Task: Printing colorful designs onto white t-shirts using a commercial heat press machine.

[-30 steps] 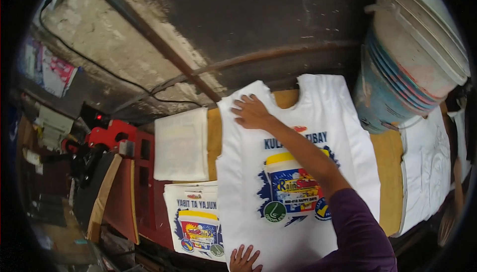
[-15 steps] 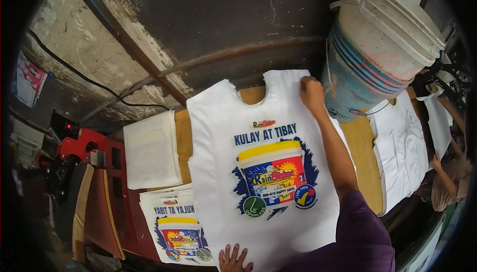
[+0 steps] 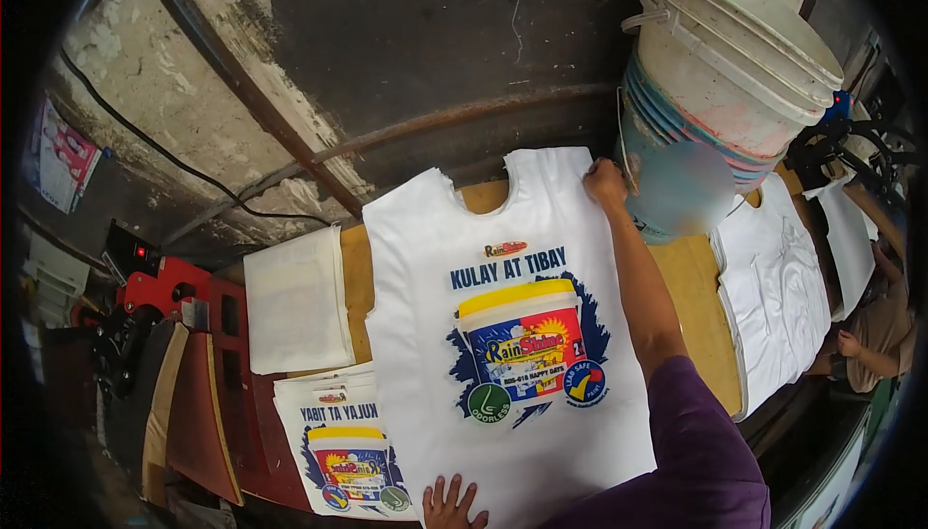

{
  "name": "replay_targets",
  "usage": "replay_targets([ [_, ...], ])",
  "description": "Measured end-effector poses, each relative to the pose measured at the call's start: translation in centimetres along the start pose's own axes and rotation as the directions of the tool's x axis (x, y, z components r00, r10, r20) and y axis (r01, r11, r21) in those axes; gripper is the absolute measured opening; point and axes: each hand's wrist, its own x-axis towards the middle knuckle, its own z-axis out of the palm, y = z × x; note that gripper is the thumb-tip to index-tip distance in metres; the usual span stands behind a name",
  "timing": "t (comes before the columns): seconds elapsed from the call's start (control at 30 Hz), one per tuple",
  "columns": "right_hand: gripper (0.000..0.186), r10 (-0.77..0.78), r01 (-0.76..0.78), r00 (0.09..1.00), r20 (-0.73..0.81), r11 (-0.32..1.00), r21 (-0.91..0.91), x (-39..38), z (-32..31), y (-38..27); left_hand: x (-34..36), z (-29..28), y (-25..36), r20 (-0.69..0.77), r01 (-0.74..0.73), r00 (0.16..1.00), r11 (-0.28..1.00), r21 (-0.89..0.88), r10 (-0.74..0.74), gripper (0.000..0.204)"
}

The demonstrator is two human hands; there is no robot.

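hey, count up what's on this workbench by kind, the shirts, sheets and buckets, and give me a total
Printed white sleeveless shirt under both hands: 1
Stack of printed transfer sheets: 1
Blank white sheet: 1
Pile of plain white shirts: 1
Stack of nested white buckets: 1
Total: 5; how many pieces each stack holds cannot be told.

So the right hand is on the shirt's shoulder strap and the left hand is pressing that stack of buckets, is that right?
Not quite. In the head view the left hand lies flat on the bottom hem of the white printed shirt, not the buckets. The right hand is on the shoulder strap, as said.
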Motion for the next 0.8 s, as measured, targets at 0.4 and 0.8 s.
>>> replay_targets([
  [0.4,0.016,-0.03,0.029,0.993,-0.114,1.0,-0.008,0.56,0.66,-0.07,-0.23,0.49,-0.58,-0.03,-0.024,0.999,1.0,0.011,0.025,0.068],
  [0.8,0.019,-0.06,0.055,0.989,-0.131,0.998,-0.041,0.36,0.84,-0.39,-0.06,0.17,-0.33,-0.015,-0.018,1.0,1.0,0.008,0.018,0.07],
])
